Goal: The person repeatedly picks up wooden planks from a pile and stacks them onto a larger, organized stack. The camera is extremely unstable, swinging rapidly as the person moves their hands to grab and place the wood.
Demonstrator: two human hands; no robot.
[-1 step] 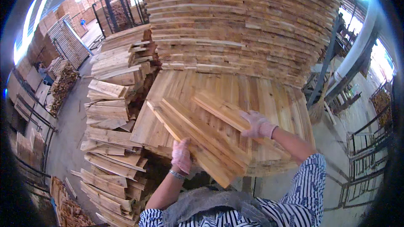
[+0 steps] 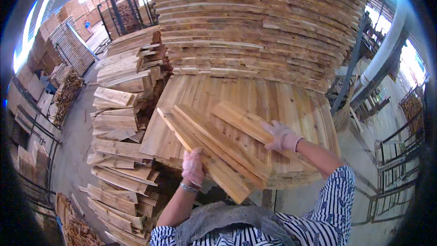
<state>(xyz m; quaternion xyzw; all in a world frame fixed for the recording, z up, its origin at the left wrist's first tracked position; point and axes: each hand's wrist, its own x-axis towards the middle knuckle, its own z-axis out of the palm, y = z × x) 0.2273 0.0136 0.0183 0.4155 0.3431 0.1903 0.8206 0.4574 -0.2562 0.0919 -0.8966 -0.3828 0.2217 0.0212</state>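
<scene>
My left hand [image 2: 193, 167], in a pale pink knit glove, is closed on the left edge of a wooden board [image 2: 200, 150]. More boards [image 2: 223, 141] lie slanted beside and partly over it, running from far left to near right. My right hand [image 2: 283, 137], gloved too, grips another wooden board [image 2: 243, 120] farther right, its fingers bent over the edge. That board is slightly blurred, and its near end is partly hidden by the hand. Beneath all of these is a flat layer of boards laid side by side [image 2: 291, 105].
A tall stack of boards [image 2: 255, 27] rises behind the flat layer. On the left, uneven piles of planks [image 2: 116, 123] stand close to it. A broom [image 2: 342, 117] and a pale pipe [image 2: 382, 54] are at the right, near metal racks [image 2: 396, 173].
My right hand and its board have shifted slightly to the right. My left hand has moved a little to the left, still on the board.
</scene>
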